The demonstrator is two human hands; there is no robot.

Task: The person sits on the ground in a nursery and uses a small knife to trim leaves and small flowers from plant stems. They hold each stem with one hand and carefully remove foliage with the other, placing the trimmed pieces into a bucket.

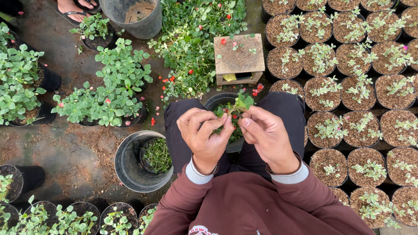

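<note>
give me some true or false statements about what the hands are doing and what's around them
1. Both hands hold a small green cutting between them. True: the left hand and right hand pinch it with their fingers.
2. A bucket with clippings sits to the person's left. True.
3. The wooden stool is bare. False: leaves and red petals lie on it.
4. The rows of pots on the right hold only soil. False: each has a small plant.
5. The hands wear gloves. False: they are bare, with grey cuffs at the wrists.
</note>
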